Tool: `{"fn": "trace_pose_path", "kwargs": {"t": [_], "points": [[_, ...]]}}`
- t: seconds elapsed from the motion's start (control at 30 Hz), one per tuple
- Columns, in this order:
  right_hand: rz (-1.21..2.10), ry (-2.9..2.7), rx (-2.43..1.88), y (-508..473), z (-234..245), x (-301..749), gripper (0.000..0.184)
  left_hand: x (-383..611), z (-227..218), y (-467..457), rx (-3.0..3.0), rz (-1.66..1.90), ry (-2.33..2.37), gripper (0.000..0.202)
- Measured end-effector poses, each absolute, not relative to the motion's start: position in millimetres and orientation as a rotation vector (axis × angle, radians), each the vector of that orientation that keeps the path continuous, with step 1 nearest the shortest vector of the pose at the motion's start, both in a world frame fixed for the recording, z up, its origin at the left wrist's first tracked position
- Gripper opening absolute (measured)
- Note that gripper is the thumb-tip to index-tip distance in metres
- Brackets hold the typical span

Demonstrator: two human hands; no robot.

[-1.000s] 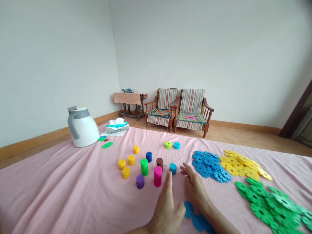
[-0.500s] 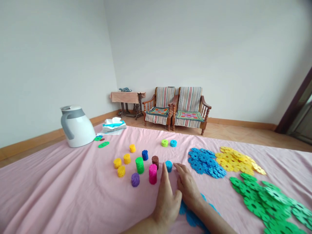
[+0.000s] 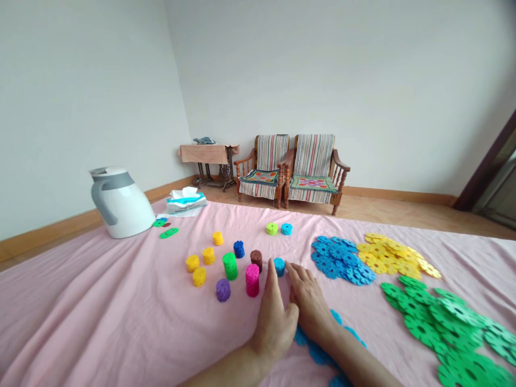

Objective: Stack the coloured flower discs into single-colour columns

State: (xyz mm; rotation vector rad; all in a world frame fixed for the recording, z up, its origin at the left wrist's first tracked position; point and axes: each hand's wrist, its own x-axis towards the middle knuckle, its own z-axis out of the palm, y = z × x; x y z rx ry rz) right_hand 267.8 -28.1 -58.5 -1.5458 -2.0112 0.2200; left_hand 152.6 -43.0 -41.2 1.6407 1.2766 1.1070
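A short light-blue stack of flower-shaped discs (image 3: 279, 267) stands between the fingertips of both my hands. My left hand (image 3: 274, 317) is at its left with the fingers stretched out straight, the fingertips beside the stack. On the other side, my right hand (image 3: 309, 295) lies low with its fingers extended, the tips at or very near the stack's right edge. Whether either hand presses on it I cannot tell. Left of my left hand stand a magenta stack (image 3: 252, 280) and a brown stack (image 3: 256, 260). Loose blue discs (image 3: 316, 352) lie partly hidden under my right forearm.
Green (image 3: 229, 266), purple (image 3: 223, 290), dark-blue (image 3: 238, 249) and several yellow stacks (image 3: 199, 277) stand leftward. Lime (image 3: 272, 229) and blue (image 3: 286, 229) stacks stand farther back. Blue (image 3: 338, 259), yellow (image 3: 393, 255) and green (image 3: 447, 322) disc piles lie right. A white jug (image 3: 127, 207) and tissue box (image 3: 186, 202) stand left.
The view has shifted, so the stacks and chairs sit a little higher in the picture. My right fingertips have drawn slightly closer to the light-blue stack; my left hand keeps its pose.
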Motion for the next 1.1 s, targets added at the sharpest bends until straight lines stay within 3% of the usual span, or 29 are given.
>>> {"fn": "trace_pose_path", "kwargs": {"t": [0.57, 1.1], "points": [[0.177, -1.979, -1.519, -23.5, -62.9, 269.2, 0.057, 150.6, -44.9, -41.1, 1.689, 1.168, 1.261, 0.09], [0.23, -2.035, -1.611, -30.6, -47.3, 265.8, 0.059, 152.5, -38.3, -43.5, 1.677, 1.072, 1.31, 0.091]]}}
